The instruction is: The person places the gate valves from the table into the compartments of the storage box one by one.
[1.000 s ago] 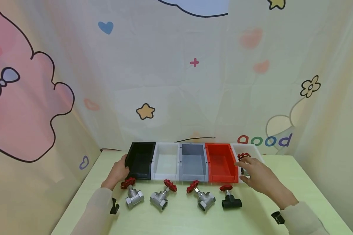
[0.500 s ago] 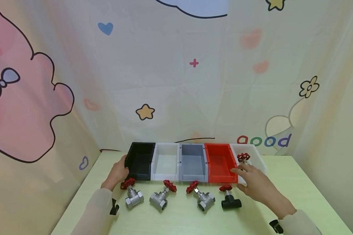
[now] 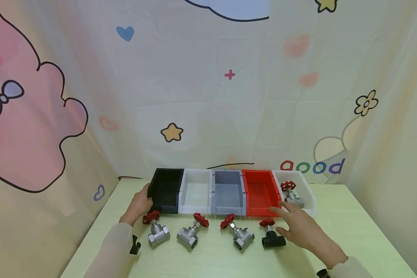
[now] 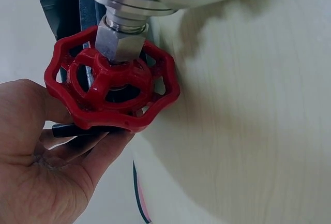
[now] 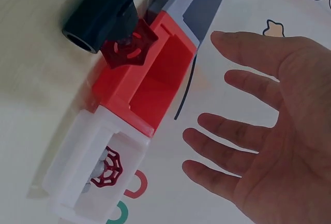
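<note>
At the left end of the bin row, my left hand [image 3: 137,206] grips the side wall of the black bin [image 3: 166,209]; in the left wrist view that hand [image 4: 46,167] is partly behind a red handwheel [image 4: 111,87]. My right hand [image 3: 302,227], fingers spread and holding nothing, hovers over the front of the red bin [image 3: 263,212] and right white bin [image 3: 311,197]. A metal valve [image 3: 294,200] with a red wheel lies inside that white bin. Just left of this hand is a black valve [image 3: 273,240]. The right wrist view shows the hand [image 5: 289,136] with its fingers apart.
Between the black and red bins stand a white bin [image 3: 195,211] and a grey bin [image 3: 229,211]. In front of the row lie three metal valves with red wheels, at left [image 3: 158,234], centre-left [image 3: 188,236] and centre-right [image 3: 243,237]. A printed curtain [image 3: 201,96] hangs behind.
My right hand has drawn back from the right white bin, toward the front and slightly left, uncovering the valve inside. The left hand has stayed on the black bin.
</note>
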Demonstrator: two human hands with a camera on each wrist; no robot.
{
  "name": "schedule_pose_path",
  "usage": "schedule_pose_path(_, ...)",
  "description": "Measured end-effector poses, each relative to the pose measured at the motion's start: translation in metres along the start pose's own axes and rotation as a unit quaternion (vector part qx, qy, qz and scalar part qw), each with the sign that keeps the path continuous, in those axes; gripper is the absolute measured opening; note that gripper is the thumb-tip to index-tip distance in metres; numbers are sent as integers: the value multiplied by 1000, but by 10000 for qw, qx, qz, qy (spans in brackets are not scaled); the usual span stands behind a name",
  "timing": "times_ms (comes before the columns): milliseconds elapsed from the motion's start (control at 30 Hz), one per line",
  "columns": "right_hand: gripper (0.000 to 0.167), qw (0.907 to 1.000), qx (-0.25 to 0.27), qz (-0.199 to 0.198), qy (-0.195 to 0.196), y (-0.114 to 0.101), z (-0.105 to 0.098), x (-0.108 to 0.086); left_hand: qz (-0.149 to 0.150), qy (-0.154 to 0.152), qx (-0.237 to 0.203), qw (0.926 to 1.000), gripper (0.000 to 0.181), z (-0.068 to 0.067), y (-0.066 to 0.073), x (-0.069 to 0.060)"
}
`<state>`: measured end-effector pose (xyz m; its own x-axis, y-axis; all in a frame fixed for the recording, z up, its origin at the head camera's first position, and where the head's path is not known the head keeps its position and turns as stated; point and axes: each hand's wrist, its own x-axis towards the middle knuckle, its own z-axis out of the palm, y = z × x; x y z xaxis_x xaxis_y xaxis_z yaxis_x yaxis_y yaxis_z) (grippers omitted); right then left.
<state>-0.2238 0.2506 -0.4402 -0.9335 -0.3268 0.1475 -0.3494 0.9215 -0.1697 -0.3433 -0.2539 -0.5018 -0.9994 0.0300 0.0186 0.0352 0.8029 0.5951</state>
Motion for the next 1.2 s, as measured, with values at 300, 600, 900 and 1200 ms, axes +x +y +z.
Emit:
schedule_pose_path(300, 57, 9996, 92, 69, -269, -5, 13, -4, 12, 9, 14, 10000, 63, 0, -2, 1)
schedule_pose_path(600, 57, 9988, 187, 85, -438, -7, 24, -11, -35, -18, -114, 9999, 64, 0, 1, -1)
schedule_pose_path(900, 57, 9975, 228, 154, -646, -6, 35, -14, -11, 4, -46, 10000, 63, -1, 2, -2)
schedule_pose_path(1200, 61, 9940, 354, 383, -965, -6, 47, -14, -147, -71, -143, 9998, 64, -1, 2, -1)
